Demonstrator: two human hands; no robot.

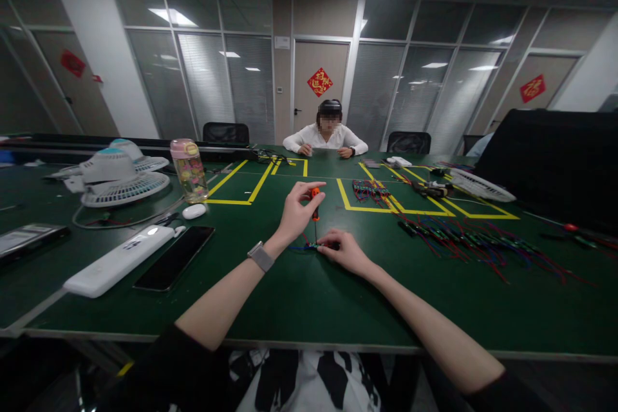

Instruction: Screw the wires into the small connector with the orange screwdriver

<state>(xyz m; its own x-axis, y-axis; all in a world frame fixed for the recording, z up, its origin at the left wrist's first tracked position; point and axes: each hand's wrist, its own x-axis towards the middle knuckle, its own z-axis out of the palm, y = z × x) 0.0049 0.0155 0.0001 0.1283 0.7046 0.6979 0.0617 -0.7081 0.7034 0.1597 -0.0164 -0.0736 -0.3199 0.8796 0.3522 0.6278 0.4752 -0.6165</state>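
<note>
My left hand (298, 209) is closed around the orange-and-black handle of a screwdriver (315, 214), which stands upright. Its thin shaft points down to a small green circuit board (311, 246) lying on the table, with blue and red wires coming off its left side. Low beside the board, my right hand (345, 251) pinches its right end between thumb and fingers. The exact spot where the screwdriver tip meets the board is too small to make out.
On the green table (270, 309), a white power strip (120, 261), a black phone (174, 257), a bottle (189, 170) and fan parts (120, 174) lie left. Wired circuit boards (473, 241) spread right, near yellow tape outlines (371, 209). A person (326, 132) sits opposite.
</note>
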